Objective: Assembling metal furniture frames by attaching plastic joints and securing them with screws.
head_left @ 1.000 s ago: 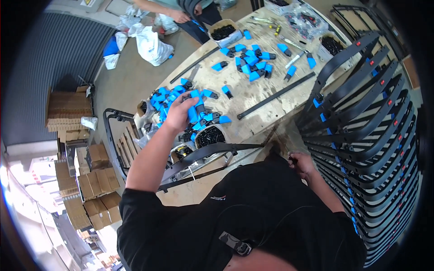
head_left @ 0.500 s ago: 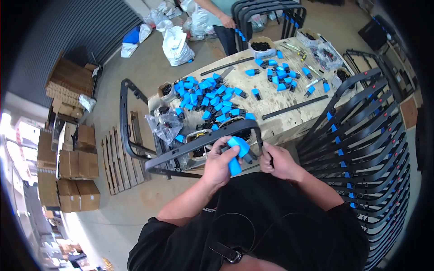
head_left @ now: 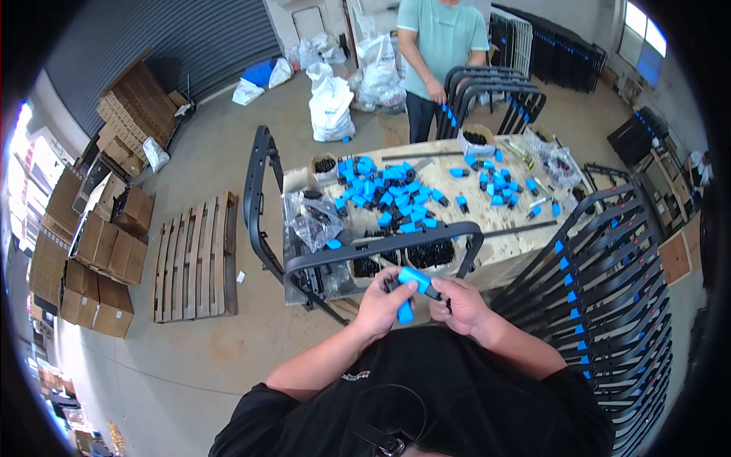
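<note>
My left hand [head_left: 378, 306] is closed around blue plastic fittings with black inserts; one blue fitting [head_left: 416, 280] points to the right and a second blue end [head_left: 405, 312] hangs below my thumb. My right hand [head_left: 463, 306] pinches the black end of the upper fitting, and its fingertips are partly hidden. Just beyond both hands, a black tubular frame [head_left: 381, 249] stands against the near side of the workbench [head_left: 499, 266]. On the bench lies a heap of blue and black fittings [head_left: 388, 190], with a smaller group [head_left: 499, 186] to its right.
Many black frames [head_left: 609, 305] stand in a row at my right. Across the bench, a person [head_left: 442, 53] stands by more black frames [head_left: 495, 80]. Boxes of black parts [head_left: 430, 255] sit at the near edge. A wooden pallet [head_left: 196, 259] and cardboard boxes [head_left: 103, 297] are to the left.
My right hand has moved from the frame's upright to the black end of the blue fitting. The view has tilted up, showing more of the other person.
</note>
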### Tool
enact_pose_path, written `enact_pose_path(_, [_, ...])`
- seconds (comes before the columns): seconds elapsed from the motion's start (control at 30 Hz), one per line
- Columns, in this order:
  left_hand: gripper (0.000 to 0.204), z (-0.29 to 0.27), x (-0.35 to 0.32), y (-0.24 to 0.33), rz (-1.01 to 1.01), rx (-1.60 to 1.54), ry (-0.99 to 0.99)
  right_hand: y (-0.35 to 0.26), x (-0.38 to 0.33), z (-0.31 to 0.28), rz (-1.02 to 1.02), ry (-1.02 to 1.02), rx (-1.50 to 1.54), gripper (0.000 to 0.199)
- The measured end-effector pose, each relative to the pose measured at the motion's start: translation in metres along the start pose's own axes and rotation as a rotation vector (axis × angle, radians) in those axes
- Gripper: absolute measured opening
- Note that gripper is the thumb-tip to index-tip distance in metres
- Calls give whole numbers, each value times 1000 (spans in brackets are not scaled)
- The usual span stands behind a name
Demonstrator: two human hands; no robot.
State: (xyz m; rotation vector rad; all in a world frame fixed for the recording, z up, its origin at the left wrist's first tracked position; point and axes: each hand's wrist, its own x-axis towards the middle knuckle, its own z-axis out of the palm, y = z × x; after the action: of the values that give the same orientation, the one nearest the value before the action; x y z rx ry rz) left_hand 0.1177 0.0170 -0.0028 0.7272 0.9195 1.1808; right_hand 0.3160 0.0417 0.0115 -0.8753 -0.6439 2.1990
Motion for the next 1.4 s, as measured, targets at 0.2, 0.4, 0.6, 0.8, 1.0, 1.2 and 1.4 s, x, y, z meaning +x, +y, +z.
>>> enact_pose_path(0.2, [44,-27,-15,29,427,673,-65,-24,-15,-10,189,-106,-90,17])
enact_pose_path(0.4, [67,27,-26,89,470,1123,-430,-33,-14,-26,349,-237,-265,18])
enact_pose_path(0.6, [61,65,-1,63,151,1203,-626,-49,-1,-47,500,-339,-410,21])
enact_pose_path(0.8, [57,76,26,20,-42,1177,-510,-72,2,-83,597,-251,-251,28])
enact_pose_path(1.0, [42,54,31,-18,-84,704,-211,-78,7,-165,403,-66,25,28])
enact_pose_path(1.2, [29,28,17,-41,-111,126,70,-54,-9,-243,194,72,141,11])
enact_pose_path(1.4, [46,14,18,-53,-97,-54,117,-58,-12,-228,160,25,91,13])
